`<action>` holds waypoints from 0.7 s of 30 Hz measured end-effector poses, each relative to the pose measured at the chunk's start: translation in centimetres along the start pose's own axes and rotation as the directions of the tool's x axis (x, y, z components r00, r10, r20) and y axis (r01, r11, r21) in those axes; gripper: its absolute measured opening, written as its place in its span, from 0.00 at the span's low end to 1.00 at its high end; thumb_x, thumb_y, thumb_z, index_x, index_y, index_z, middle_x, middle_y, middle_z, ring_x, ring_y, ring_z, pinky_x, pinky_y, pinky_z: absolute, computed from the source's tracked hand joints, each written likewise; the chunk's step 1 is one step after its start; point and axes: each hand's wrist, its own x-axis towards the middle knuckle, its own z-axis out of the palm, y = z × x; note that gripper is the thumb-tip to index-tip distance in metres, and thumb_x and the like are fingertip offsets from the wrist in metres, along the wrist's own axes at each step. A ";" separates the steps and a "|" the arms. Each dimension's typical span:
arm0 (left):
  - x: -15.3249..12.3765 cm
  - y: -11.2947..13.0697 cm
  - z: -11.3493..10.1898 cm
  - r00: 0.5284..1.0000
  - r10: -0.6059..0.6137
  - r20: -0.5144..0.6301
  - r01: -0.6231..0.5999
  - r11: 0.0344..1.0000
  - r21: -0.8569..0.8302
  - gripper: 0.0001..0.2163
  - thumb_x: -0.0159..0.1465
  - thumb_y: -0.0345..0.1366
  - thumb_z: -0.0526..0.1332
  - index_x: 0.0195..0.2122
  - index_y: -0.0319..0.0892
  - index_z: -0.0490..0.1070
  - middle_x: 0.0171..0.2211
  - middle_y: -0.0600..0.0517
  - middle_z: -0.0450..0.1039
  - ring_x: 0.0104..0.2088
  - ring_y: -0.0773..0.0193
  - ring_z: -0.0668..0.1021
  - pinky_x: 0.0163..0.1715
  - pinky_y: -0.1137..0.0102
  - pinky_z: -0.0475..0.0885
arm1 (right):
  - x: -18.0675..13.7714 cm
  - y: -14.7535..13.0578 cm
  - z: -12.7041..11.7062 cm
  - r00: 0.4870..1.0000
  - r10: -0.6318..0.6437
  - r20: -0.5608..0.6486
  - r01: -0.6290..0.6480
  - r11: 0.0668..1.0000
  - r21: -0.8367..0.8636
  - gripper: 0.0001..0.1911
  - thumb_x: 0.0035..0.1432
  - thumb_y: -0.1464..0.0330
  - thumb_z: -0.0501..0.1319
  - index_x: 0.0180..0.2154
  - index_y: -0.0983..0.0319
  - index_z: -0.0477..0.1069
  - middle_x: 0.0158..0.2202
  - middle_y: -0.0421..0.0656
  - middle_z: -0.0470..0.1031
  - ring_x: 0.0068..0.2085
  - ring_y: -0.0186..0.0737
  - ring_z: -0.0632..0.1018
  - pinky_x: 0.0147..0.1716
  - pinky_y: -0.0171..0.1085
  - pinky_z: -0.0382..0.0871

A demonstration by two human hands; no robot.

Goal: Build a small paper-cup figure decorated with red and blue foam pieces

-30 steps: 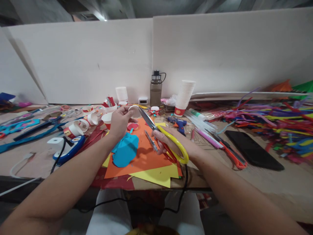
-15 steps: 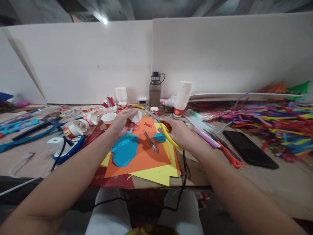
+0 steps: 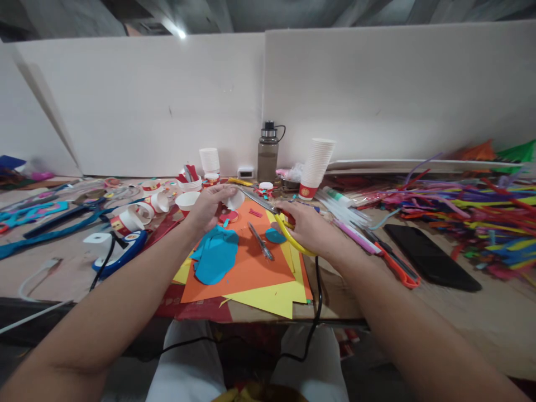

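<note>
In my left hand (image 3: 213, 205), between closed fingers, is a small white round piece (image 3: 237, 200); whether it is paper or a cup bottom I cannot tell. My right hand (image 3: 304, 223) is wrapped round the yellow handles of a pair of scissors (image 3: 287, 230). Their blades point left, with the tips at the white piece's upper edge. Beneath both hands lies orange paper (image 3: 247, 279) over yellow sheets (image 3: 268, 298). On it rest a blue cut-out (image 3: 218, 259), a smaller blue disc (image 3: 275, 235), a pen (image 3: 260, 241) and red scraps (image 3: 255, 213).
Behind stand a bottle (image 3: 268, 159) and a tall stack of paper cups (image 3: 317, 167). To the right lie a red-handled cutter (image 3: 396, 265), a black phone (image 3: 431, 257) and colourful pipe cleaners (image 3: 481, 212). Cut cup rings (image 3: 128, 220) and a blue tape dispenser (image 3: 121, 254) sit left.
The scissors have swung so their blades lie flatter and reach the white piece's edge. My left hand keeps hold of the piece. The whole view has shifted slightly.
</note>
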 end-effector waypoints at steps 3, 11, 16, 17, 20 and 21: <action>0.0 -0.1 -0.1 1.000 0.004 0.016 -0.004 1.000 0.029 0.12 0.48 0.41 0.71 0.28 0.39 0.75 0.21 0.55 0.70 0.19 0.72 0.67 0.15 0.76 0.54 | -0.1 0.0 -0.1 1.000 -0.016 0.009 0.016 1.000 -0.020 0.16 0.60 0.64 0.59 0.48 0.63 0.73 0.38 0.48 0.78 0.35 0.40 0.73 0.34 0.35 0.60; -0.4 0.2 0.2 0.999 0.010 0.047 -0.013 0.998 0.058 0.11 0.49 0.41 0.71 0.26 0.38 0.75 0.19 0.54 0.68 0.19 0.72 0.66 0.15 0.76 0.57 | -0.2 -0.1 0.0 0.997 0.058 0.043 -0.055 0.996 -0.073 0.18 0.57 0.68 0.58 0.50 0.59 0.73 0.40 0.47 0.80 0.35 0.41 0.75 0.31 0.34 0.59; -0.5 0.3 0.4 0.998 -0.010 0.064 0.009 1.000 0.012 0.11 0.48 0.39 0.72 0.25 0.37 0.75 0.19 0.54 0.68 0.19 0.72 0.67 0.15 0.77 0.58 | -0.1 0.3 0.5 0.996 0.083 0.028 -0.077 0.983 -0.166 0.22 0.56 0.68 0.58 0.53 0.56 0.73 0.41 0.47 0.81 0.36 0.43 0.76 0.32 0.35 0.59; -0.4 0.2 0.4 0.998 -0.012 0.061 0.012 1.000 0.007 0.11 0.48 0.39 0.72 0.26 0.37 0.75 0.20 0.53 0.68 0.19 0.72 0.68 0.15 0.77 0.59 | -0.1 0.3 0.5 0.996 0.086 0.027 -0.079 0.979 -0.186 0.22 0.56 0.68 0.59 0.53 0.56 0.73 0.41 0.47 0.81 0.36 0.43 0.76 0.32 0.36 0.60; -0.3 0.0 0.4 0.998 -0.026 0.052 0.027 1.000 -0.009 0.10 0.48 0.38 0.71 0.27 0.37 0.76 0.22 0.52 0.71 0.21 0.70 0.70 0.17 0.76 0.63 | -0.2 0.2 0.5 0.995 0.094 0.024 -0.086 0.968 -0.236 0.22 0.56 0.68 0.58 0.53 0.56 0.73 0.41 0.47 0.81 0.37 0.44 0.77 0.32 0.36 0.60; -0.2 -0.1 0.3 0.998 -0.031 0.052 0.032 0.999 -0.017 0.10 0.48 0.38 0.71 0.28 0.37 0.76 0.23 0.52 0.72 0.22 0.70 0.71 0.18 0.76 0.64 | -0.2 0.1 0.5 0.995 0.097 0.023 -0.088 0.965 -0.246 0.22 0.56 0.67 0.58 0.53 0.56 0.73 0.41 0.47 0.81 0.37 0.44 0.77 0.32 0.36 0.60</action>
